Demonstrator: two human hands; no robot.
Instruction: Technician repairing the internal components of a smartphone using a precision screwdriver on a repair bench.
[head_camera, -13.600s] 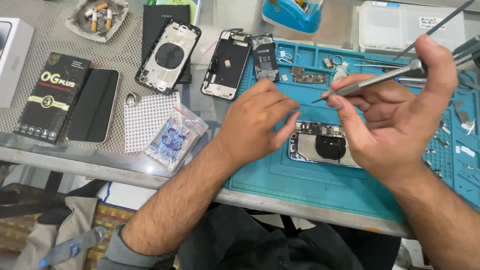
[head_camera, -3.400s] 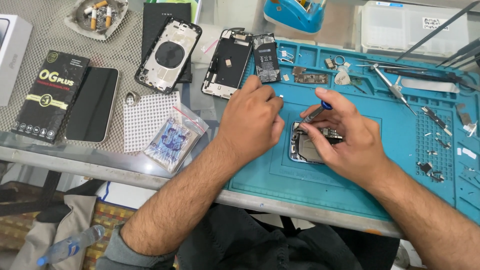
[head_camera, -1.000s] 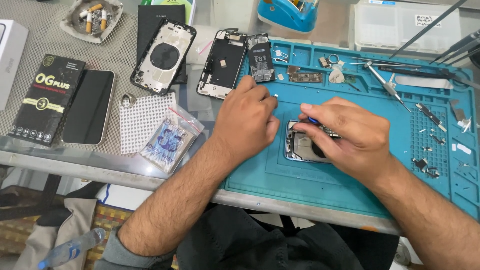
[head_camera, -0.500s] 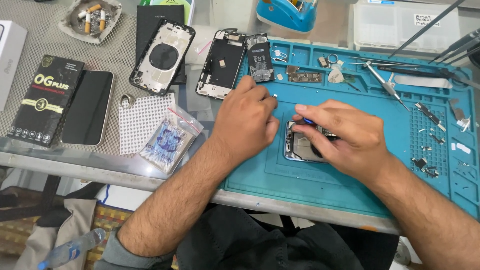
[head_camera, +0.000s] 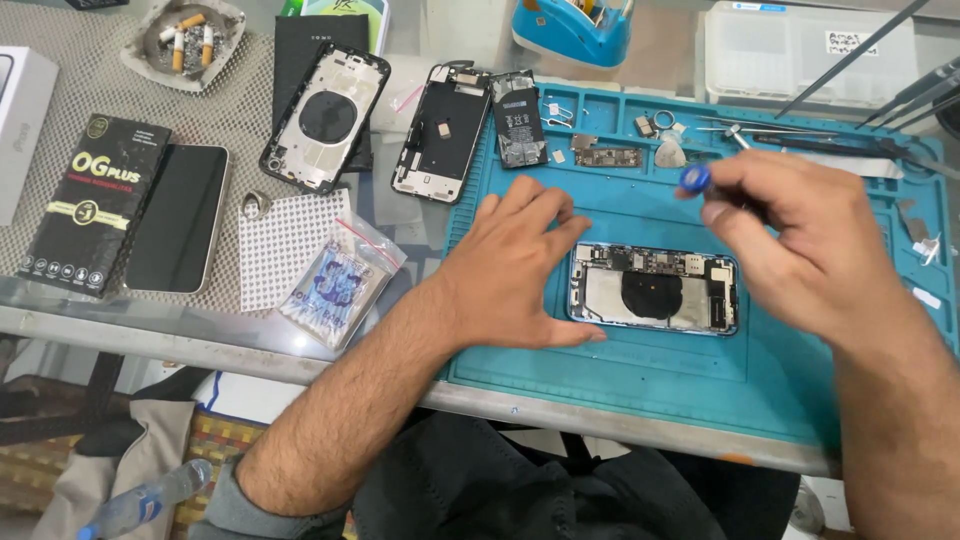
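Disassembly is looking well underway: the opened phone chassis (head_camera: 655, 288) is lying mid-frame on the blue repair mat (head_camera: 620, 360), boards still seated. Left hand (head_camera: 515, 265) is bracing its edge, fingers spread flat. Right hand (head_camera: 800, 240) is pinching a blue-capped screwdriver (head_camera: 697, 180) above it.

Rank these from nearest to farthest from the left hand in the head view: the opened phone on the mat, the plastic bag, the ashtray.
1. Opened phone, touching the left hand, on its right.
2. Plastic bag, to its left.
3. Ashtray, far upper left.
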